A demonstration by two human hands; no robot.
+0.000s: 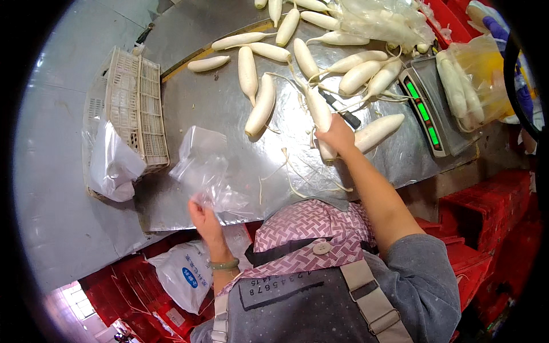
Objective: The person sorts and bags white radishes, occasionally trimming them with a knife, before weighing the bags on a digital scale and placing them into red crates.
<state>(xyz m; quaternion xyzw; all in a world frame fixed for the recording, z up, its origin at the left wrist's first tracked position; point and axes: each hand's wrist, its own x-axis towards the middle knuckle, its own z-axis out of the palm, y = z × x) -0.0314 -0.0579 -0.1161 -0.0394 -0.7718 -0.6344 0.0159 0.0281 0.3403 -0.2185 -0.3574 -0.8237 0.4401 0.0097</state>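
Observation:
My right hand (pixel 338 137) is wrapped round the lower part of a long white radish (pixel 318 108), whose thin root points away from me. In my left hand (pixel 207 220) a clear plastic bag (pixel 203 166) is pinched by its near end, and the rest of it spreads over the metal table. Beside my right hand another white radish (pixel 379 130) lies at a slant. A black-handled tool (pixel 346 114), possibly a knife, sits partly hidden under the radishes. Several loose radishes (pixel 248 74) are scattered across the far half of the table.
A lit digital scale (pixel 423 111) stands at the right, with bagged radishes (pixel 457 86) on it. More radishes lie under a clear bag (pixel 383 23) at the far right. A cream plastic crate (pixel 151 108) with plastic bags is at the left. Trimmed roots (pixel 291 174) lie near me; red crates (pixel 486 211) stand below.

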